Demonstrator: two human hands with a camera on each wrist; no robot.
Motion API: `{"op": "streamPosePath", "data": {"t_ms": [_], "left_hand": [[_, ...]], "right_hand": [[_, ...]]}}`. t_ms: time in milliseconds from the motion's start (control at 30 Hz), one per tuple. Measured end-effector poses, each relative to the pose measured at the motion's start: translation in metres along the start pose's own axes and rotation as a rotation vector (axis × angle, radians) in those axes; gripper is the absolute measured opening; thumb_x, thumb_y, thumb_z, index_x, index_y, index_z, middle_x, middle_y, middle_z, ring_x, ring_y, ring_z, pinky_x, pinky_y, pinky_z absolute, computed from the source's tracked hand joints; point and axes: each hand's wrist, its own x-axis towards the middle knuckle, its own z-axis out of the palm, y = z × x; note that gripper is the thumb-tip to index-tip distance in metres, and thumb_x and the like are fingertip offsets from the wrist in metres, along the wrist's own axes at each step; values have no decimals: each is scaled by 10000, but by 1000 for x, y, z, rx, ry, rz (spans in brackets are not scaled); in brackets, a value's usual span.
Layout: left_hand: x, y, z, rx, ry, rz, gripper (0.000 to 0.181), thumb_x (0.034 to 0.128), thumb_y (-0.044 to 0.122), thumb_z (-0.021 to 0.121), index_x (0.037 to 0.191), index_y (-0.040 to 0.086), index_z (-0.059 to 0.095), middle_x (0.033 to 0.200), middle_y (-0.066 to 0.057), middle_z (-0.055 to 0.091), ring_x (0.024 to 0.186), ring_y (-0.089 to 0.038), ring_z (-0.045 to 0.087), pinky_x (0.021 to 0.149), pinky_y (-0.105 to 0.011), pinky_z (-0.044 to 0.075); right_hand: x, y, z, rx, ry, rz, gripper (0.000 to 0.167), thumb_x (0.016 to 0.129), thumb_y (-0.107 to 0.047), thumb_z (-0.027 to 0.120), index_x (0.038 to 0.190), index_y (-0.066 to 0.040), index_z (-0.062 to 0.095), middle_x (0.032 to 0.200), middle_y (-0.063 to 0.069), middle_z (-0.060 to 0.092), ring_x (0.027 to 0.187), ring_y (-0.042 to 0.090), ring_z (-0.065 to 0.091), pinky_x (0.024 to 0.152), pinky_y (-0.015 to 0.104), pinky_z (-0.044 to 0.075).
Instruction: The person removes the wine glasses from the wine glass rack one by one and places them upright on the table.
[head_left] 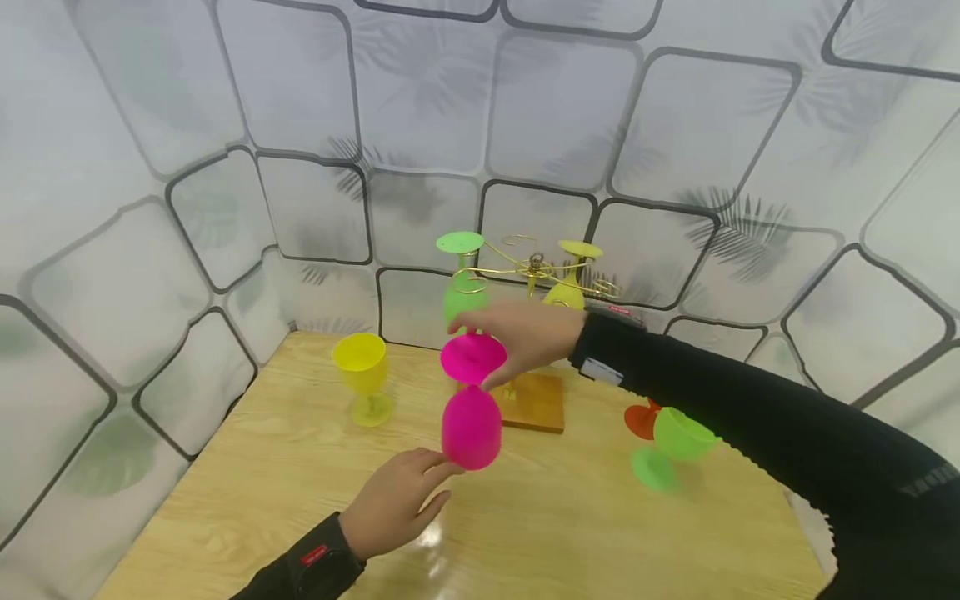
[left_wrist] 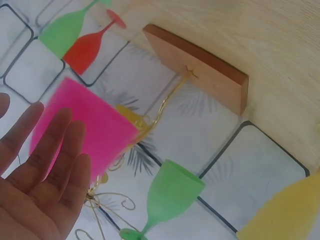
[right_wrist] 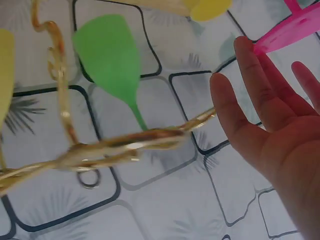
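A pink plastic goblet point(head_left: 471, 429) hangs upside down above the table, foot up and bowl down. My right hand point(head_left: 528, 333) pinches its foot between thumb and fingers. My left hand point(head_left: 397, 504) is beside the bowl's lower edge with extended fingers; whether the fingertips touch the bowl I cannot tell. Just behind the goblet stands a gold wire glass rack point(head_left: 534, 265) on a wooden base point(head_left: 542, 404). A green goblet point(head_left: 459, 296) and a yellow goblet point(head_left: 566, 293) hang upside down from its loops. The right hand hides part of the rack's post.
Another yellow goblet point(head_left: 362, 362) stands upright at the table's left. To the right, another green goblet point(head_left: 682, 435) stands near a red goblet point(head_left: 641, 421), partly hidden by the right sleeve. Patterned fabric walls point(head_left: 420, 100) enclose the wooden table point(head_left: 270, 467) at the back and sides.
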Motion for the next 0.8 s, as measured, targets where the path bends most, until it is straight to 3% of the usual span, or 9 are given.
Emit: {"op": "streamPosePath", "data": {"t_ms": [200,433,800], "left_hand": [[7,2,11,10,-18,14,278,839,199,690,1111,157,652,1026,30,661,958,-129,617,843,-320,535],[12,3,21,-11,-47,20,286,854,210,676,1136,175,643,1053,30,654,965,-127,614,828,-317,535],[24,-3,39,-27,-80,5,266,852,187,677,1113,140,646,1021,4,650,922,-148,625,776,-322,546]], "right_hand": [[-51,27,27,36,-24,112,692,736,-314,795,1319,-145,464,1199,12,598,1056,166,573,853,294,531],[-102,57,54,30,87,123,705,690,-309,826,1289,-133,499,1188,-3,594,1080,190,535,820,313,538],[-168,78,96,128,210,343,780,695,-302,807,1374,-188,439,1246,15,541,1129,208,465,763,280,541]]}}
